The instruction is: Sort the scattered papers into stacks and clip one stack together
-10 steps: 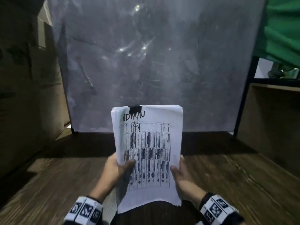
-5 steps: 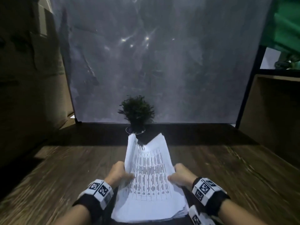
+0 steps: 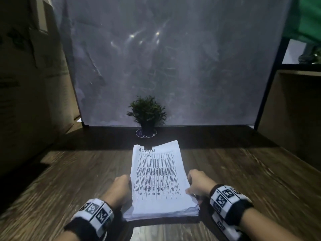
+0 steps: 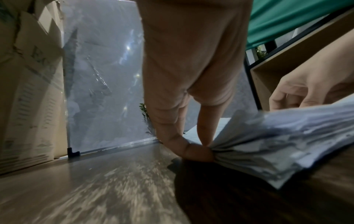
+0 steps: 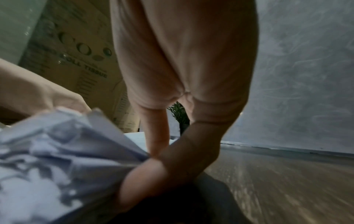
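A thick stack of white papers (image 3: 157, 178) with a printed table and "ADMIN" handwritten on top lies almost flat, low over the wooden table (image 3: 69, 185). A black binder clip (image 3: 148, 147) sits on its far edge. My left hand (image 3: 121, 186) grips the stack's left edge, thumb and fingers pinching the sheets (image 4: 249, 144). My right hand (image 3: 197, 184) grips the right edge, fingers curled round the pages (image 5: 57, 151). The near corners of the sheets are fanned and ragged.
A small potted plant (image 3: 147, 115) stands at the back of the table against a grey panel (image 3: 165, 58). Cardboard boxes (image 3: 26, 84) rise on the left. A wooden shelf unit (image 3: 295, 110) stands on the right.
Both hands have brought the clipped stack down from upright in front of me to nearly flat over the table. The plant behind it has come into view.
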`<state>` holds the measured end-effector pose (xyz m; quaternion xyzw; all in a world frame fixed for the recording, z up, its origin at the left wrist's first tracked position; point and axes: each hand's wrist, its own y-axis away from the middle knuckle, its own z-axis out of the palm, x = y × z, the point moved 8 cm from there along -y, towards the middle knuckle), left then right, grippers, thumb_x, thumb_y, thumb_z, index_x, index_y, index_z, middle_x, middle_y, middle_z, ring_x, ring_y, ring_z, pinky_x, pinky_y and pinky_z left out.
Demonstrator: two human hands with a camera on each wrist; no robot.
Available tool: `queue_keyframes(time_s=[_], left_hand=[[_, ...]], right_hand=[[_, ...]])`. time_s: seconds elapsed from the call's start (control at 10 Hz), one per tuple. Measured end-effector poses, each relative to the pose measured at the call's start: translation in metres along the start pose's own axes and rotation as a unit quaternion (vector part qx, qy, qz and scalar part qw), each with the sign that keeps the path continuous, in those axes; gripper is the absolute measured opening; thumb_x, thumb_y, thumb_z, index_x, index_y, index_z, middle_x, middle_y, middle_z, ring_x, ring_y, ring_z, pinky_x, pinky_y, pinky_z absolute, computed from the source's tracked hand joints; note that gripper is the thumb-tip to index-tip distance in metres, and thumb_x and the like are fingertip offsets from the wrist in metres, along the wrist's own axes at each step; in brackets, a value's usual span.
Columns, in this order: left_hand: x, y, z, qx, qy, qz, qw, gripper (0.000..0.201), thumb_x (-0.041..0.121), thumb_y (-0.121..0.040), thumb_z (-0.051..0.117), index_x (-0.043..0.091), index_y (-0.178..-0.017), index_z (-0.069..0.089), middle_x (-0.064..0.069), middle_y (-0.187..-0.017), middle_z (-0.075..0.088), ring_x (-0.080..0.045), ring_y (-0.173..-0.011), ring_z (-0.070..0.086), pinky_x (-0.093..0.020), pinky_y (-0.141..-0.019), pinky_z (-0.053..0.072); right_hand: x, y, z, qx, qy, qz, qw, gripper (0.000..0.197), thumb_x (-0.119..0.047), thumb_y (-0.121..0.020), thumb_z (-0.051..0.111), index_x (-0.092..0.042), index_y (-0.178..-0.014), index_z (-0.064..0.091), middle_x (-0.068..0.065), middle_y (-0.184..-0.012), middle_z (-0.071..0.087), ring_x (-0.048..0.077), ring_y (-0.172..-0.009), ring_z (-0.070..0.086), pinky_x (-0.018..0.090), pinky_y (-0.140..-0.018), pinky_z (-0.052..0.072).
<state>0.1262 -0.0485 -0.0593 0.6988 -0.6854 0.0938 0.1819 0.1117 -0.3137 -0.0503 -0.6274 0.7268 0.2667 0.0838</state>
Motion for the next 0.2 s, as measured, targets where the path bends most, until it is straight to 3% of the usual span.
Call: queue_keyframes(time_s=[0.1,0.2], left_hand=[[0.000,-0.006,0.000,0.001,0.007,-0.010,1.000,0.019,0.005,-0.070,0.064,0.018,-0.083,0.060,0.005,-0.086,0.061,-0.013,-0.076,0.058,-0.016,-0.048,0.039],[-0.011,0.007,0.004,0.011,0.008,0.012,1.000,0.017,0.017,-0.071,0.064,0.015,-0.087,0.066,0.004,-0.081,0.065,-0.014,-0.074,0.061,-0.026,-0.063,0.051]], right_hand=[[-0.004,-0.002,-0.005,0.004,-0.010,-0.002,1.000,0.028,-0.007,-0.081,0.070,-0.006,-0.105,0.056,0.011,-0.105,0.059,0.031,-0.079,0.072,0.039,-0.062,0.060],[0.006,0.009,-0.001,0.014,0.012,-0.032,0.999,0.019,-0.017,-0.083,0.065,-0.009,-0.098,0.057,0.008,-0.105,0.062,0.026,-0.086,0.069,0.034,-0.063,0.055]])
